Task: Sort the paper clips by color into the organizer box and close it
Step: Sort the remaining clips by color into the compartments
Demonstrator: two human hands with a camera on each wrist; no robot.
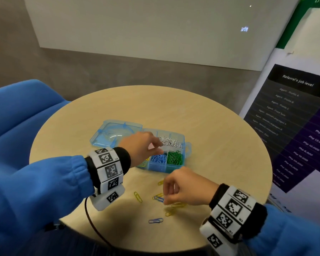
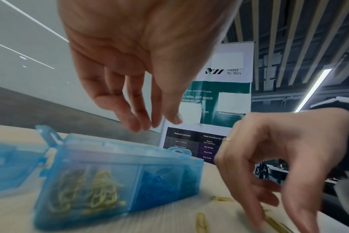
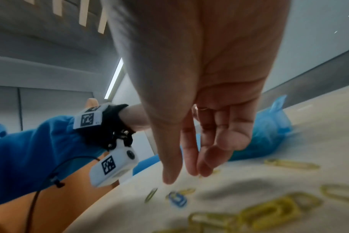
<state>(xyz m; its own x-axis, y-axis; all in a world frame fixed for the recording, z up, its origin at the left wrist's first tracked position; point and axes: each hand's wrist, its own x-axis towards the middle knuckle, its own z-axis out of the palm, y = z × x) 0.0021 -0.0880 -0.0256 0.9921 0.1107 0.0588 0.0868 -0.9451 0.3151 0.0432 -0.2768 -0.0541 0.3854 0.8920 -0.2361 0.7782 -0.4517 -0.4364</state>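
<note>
Round wood table (image 1: 201,111), blue sofa (image 1: 17,115), grey wall (image 1: 81,71), banner (image 1: 294,111) at rt.

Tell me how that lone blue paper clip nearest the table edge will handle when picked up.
The blue paper clip is thin bent wire, so probably very light and stiff. It lies flat on the smooth table, so it will likely slide when pushed, not roll, and need fingertip pinching.

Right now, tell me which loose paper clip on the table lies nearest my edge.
The blue paper clip lying alone, nearest the table's front edge. The other loose clips sit farther in, closer to the right hand.
</note>
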